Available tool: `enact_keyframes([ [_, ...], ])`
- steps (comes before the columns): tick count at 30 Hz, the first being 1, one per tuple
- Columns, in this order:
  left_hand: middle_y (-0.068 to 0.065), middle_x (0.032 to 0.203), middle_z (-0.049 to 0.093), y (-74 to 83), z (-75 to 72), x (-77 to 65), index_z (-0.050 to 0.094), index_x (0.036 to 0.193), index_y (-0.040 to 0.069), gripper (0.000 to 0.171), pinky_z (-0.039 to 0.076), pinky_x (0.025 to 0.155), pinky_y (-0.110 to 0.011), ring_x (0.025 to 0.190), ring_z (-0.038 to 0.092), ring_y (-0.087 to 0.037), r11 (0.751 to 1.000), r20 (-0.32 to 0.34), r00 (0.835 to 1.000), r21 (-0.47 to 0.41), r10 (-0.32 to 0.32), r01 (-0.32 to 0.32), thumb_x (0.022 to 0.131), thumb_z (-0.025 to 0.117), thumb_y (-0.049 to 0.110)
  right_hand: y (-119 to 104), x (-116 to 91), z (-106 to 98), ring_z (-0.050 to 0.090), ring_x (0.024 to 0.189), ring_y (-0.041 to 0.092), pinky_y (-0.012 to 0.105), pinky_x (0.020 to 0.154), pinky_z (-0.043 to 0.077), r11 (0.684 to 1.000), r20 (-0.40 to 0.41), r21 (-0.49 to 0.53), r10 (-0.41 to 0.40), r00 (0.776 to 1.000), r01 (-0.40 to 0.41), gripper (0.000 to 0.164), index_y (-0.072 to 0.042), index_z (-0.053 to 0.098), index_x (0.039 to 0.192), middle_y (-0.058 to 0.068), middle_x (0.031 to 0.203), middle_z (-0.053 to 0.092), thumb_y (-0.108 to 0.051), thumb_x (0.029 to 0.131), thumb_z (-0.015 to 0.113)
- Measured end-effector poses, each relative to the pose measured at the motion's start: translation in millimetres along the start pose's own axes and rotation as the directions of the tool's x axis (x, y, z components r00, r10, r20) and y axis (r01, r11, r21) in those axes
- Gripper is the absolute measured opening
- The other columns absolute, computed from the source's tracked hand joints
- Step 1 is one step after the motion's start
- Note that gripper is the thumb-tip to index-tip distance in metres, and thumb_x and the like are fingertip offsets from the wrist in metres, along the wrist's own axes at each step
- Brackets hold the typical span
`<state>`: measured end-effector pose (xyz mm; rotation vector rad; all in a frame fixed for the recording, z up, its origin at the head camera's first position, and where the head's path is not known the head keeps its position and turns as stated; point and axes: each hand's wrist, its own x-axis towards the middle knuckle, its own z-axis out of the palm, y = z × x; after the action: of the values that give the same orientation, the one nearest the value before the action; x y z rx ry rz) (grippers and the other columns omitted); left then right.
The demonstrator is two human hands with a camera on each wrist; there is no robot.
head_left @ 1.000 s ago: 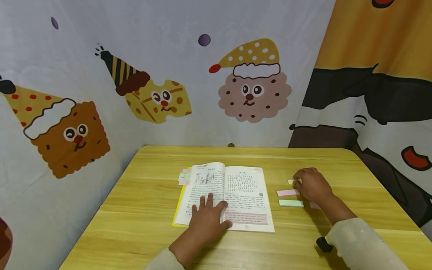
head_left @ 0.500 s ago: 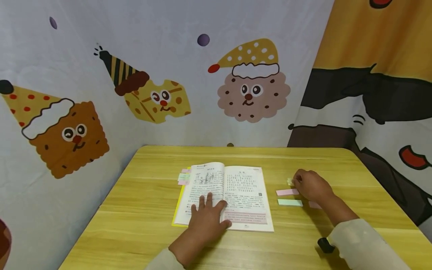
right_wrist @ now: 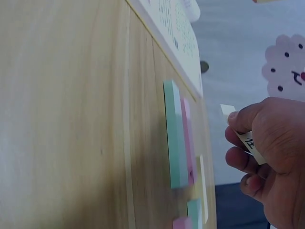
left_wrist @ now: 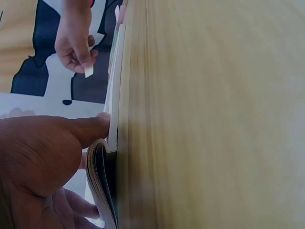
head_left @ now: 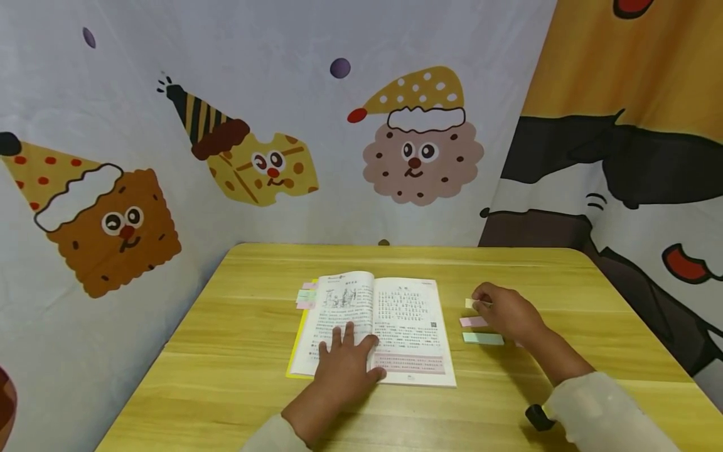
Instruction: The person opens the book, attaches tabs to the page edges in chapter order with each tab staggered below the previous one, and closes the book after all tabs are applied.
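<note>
An open book (head_left: 409,326) lies on the table, with pink and green sticky tabs (head_left: 305,296) along its left edge. My left hand (head_left: 346,367) rests on its lower pages with fingers spread, the thumb across the bottom near the spine. My right hand (head_left: 511,314) pinches a pale yellow sticky note strip (right_wrist: 250,143) between thumb and fingers; dark handwriting shows on it in the right wrist view. That hand is above the table, right of the book. Below it lie a pink sticky note pad (head_left: 472,322) and a green sticky note pad (head_left: 483,339).
Beyond the green pad in the right wrist view lie a yellow pad (right_wrist: 204,191), a small green piece (right_wrist: 194,212) and a small pink piece (right_wrist: 182,223). A cartoon-printed cloth (head_left: 339,226) hangs behind the wooden table (head_left: 226,376). A black object (head_left: 539,417) sits at the right sleeve.
My right hand has come away from the sticky notes on the right and moved left towards the book, carrying the yellow strip. My left hand has stayed on the book.
</note>
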<state>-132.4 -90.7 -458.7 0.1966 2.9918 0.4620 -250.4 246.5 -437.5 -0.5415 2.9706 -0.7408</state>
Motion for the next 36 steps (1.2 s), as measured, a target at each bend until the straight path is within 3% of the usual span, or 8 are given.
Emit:
enact_keyframes([
  [8,-0.029,0.156,0.038,0.2,-0.9,-0.9,0.058,0.143,0.026,0.063,0.029,0.105,-0.077,0.142,0.031,-0.057,1.000,-0.003,1.000,0.007,0.003,-0.002,0.089,0.073,0.054,-14,1,9,0.070,0.089,0.022,0.042,0.069,0.054,0.999,-0.006,0.030,-0.035,0.999,0.035,0.016,-0.012,0.066,0.114,0.010,0.113,0.072,-0.021,0.101,0.066],
  [24,-0.030,0.155,0.038,3.5,-4.8,-2.4,0.058,0.143,0.026,0.062,0.029,0.105,-0.076,0.141,0.033,-0.057,1.000,-0.008,1.000,0.007,0.002,-0.002,0.089,0.074,0.053,-25,7,28,0.064,0.071,0.007,0.035,0.062,0.050,0.992,0.022,0.114,-0.064,0.998,0.061,0.011,-0.015,0.068,0.107,0.001,0.103,0.071,-0.023,0.101,0.068],
  [36,-0.030,0.155,0.039,3.8,-5.9,-3.2,0.059,0.142,0.025,0.062,0.030,0.104,-0.076,0.141,0.033,-0.057,1.000,-0.011,1.000,0.005,0.003,-0.003,0.088,0.075,0.052,-34,11,44,0.059,0.074,0.011,0.034,0.062,0.047,0.992,0.031,0.112,-0.058,0.998,0.054,0.005,-0.017,0.068,0.101,-0.004,0.098,0.071,-0.021,0.098,0.071],
])
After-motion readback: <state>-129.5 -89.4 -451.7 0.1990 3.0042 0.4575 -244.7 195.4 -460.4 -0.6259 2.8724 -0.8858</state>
